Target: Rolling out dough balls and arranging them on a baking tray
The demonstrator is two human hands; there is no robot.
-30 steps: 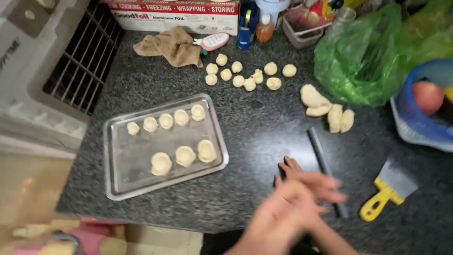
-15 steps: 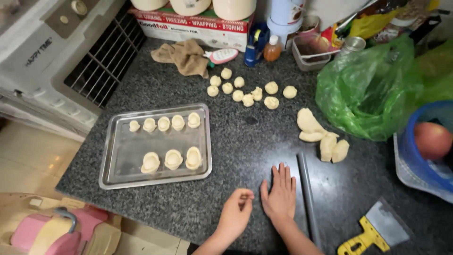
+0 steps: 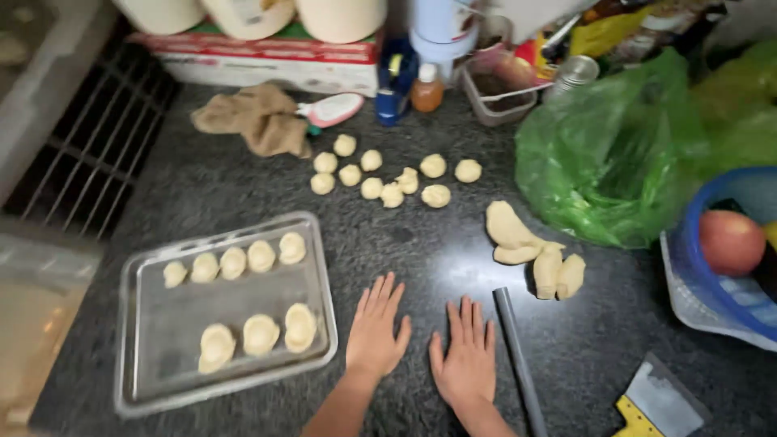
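Note:
My left hand [image 3: 375,331] and my right hand [image 3: 465,356] lie flat, palms down and fingers spread, on the dark granite counter [image 3: 405,243]. Neither holds anything. Just left of my left hand is a metal baking tray [image 3: 162,332] with several shaped dough pieces [image 3: 259,333] in two rows. A thin grey rolling rod [image 3: 518,360] lies right beside my right hand. Several small dough balls [image 3: 380,174] sit farther back, and larger dough chunks [image 3: 534,247] lie to the right.
A yellow-handled scraper [image 3: 655,405] lies at the bottom right. A green plastic bag [image 3: 623,154], a blue basket with an apple [image 3: 732,243], a brown cloth [image 3: 255,117], bottles and boxes crowd the back. A wire rack [image 3: 89,150] is at the left.
My hands were together at the lower right a second ago. They have separated and now rest flat side by side on the counter. The camera view has shifted closer.

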